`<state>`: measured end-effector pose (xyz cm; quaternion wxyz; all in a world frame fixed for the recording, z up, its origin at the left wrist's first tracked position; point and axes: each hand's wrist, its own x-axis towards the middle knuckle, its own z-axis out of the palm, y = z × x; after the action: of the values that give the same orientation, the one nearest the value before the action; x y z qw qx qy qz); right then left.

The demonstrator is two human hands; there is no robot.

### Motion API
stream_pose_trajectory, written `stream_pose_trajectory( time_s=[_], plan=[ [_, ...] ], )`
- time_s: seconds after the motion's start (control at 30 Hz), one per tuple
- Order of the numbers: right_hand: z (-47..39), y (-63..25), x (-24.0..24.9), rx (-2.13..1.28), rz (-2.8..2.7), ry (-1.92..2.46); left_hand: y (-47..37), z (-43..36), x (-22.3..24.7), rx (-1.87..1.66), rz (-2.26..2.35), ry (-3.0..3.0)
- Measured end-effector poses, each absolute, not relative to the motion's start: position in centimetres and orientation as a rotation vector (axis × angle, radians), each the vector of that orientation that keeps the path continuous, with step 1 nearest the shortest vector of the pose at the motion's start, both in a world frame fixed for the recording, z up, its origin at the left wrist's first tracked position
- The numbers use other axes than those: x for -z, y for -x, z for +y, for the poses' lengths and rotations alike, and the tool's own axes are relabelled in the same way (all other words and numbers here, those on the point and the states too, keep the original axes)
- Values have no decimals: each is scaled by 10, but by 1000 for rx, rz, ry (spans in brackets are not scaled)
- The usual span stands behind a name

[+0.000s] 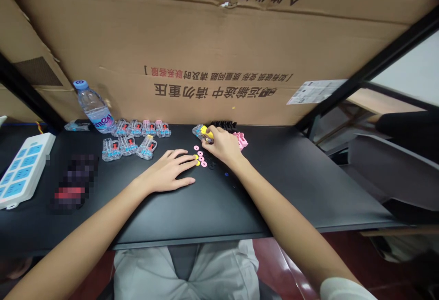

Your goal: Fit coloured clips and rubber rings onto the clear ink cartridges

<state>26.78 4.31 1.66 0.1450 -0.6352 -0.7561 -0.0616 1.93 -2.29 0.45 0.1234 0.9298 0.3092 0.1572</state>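
Note:
My left hand (170, 170) lies on the black table with its fingers spread. Its index fingertip touches or nearly touches the small yellow rings (197, 163). Several pink rings (200, 153) lie around these. Further back, my right hand (221, 144) has its fingers closed around a small clear plastic case (197, 131) with a yellow part (206, 131) on top; its lower side is hidden by the fingers. Pink plastic parts (242, 140) sit just right of that hand, and a row of black parts (224, 125) behind it. Black rings (211, 163) show below its wrist.
Several clear cases (128, 145) with red and blue bits stand in two rows at the back left. Beside them leans a water bottle (94, 108). A white power strip (25, 167) lies far left, near a blurred dark object (77, 176). Cardboard (219, 44) walls the back.

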Motion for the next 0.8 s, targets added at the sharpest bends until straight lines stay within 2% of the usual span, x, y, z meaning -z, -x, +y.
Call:
stream_pose_trajectory(
  time_s=[0.13, 0.27, 0.43, 0.63, 0.8],
  plan=[
    [35, -269, -26, 102, -2068, 1686, -16, -21, -6, -602, 938, -2678],
    [13, -260, -35, -249, -2014, 1390, -8, -17, -15, -855, 1100, -2702],
    [-17, -240, -33, -603, -2040, 1104, -3, -16, -21, -889, 1067, -2724],
    [-15, -250, -19, -552, -2222, 896, -3, -19, -17, -916, 1049, -2395],
    [-9, -264, -21, -520, -2295, 915, 8, -12, -27, -985, 929, -1986]
  ],
)
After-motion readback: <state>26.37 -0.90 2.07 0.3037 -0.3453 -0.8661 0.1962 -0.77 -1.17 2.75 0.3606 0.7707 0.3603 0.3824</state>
